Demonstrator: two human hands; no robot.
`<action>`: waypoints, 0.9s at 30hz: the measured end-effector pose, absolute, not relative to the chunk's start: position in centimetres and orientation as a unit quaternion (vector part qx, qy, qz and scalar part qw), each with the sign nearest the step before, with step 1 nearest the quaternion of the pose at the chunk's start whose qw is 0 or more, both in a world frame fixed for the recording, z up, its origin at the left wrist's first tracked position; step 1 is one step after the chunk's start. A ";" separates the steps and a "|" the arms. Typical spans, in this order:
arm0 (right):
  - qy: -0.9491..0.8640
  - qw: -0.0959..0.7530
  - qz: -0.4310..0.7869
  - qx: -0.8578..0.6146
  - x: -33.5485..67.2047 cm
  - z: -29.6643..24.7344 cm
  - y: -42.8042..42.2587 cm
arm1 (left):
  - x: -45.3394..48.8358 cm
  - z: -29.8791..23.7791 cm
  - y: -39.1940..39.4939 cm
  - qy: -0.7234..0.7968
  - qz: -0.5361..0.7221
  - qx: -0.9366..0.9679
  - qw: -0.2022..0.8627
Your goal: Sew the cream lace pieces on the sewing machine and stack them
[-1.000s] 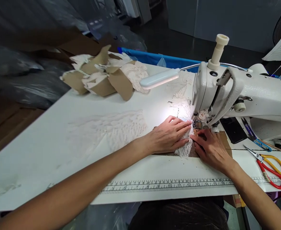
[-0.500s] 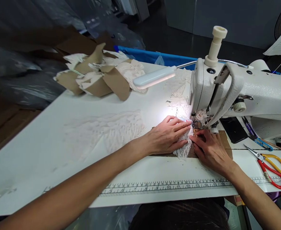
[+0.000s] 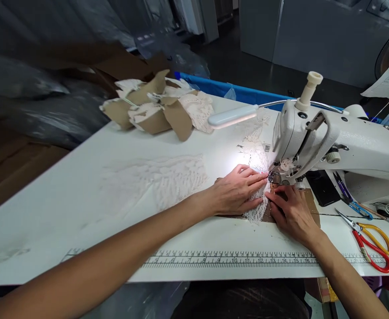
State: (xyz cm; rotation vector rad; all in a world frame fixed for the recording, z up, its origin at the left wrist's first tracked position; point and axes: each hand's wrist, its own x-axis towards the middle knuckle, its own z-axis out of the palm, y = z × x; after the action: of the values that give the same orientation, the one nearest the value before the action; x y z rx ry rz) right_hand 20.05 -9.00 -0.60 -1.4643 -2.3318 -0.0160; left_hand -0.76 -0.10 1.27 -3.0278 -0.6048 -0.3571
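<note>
White lace fabric runs under the needle area of a white sewing machine, over a brown sheet on the table. My left hand lies flat on the lace with its fingers stretched toward the presser foot. Just right of the foot, my right hand has thumb and index finger drawn together at the lace's right edge. Its fingertips are partly hidden under the machine head. A lit lamp shines on the work.
More lace lies flat to the left. Tied bundles of lace and brown card sit at the back. Scissors with red and yellow handles, blue-handled snips and a black phone lie at right. A printed ruler follows the front edge.
The camera view has shifted, so the machine and table sit lower and further right in the picture. Both hands keep nearly the same place on the lace.
</note>
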 end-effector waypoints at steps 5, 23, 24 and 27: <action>-0.840 0.225 0.008 -0.494 20.6 -0.7 -8.6 | -0.7 1.0 -0.1 -0.192 -0.119 -0.974 0.031; -0.832 0.213 0.026 -0.512 20.5 -0.4 -8.7 | -0.8 0.9 0.3 -0.186 -0.136 -0.973 -0.022; -0.831 0.213 0.027 -0.513 20.5 -0.4 -8.7 | -0.9 0.9 0.5 -0.180 -0.135 -0.974 -0.027; -0.831 0.215 0.030 -0.512 20.6 -0.4 -8.7 | -0.9 0.9 0.5 -0.176 -0.128 -0.976 -0.028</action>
State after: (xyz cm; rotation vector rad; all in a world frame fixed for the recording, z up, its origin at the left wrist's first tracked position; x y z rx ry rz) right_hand 20.59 -8.71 -0.36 -1.4192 -2.3041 0.0827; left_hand -0.94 0.54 0.93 -3.1199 -0.5634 -0.4097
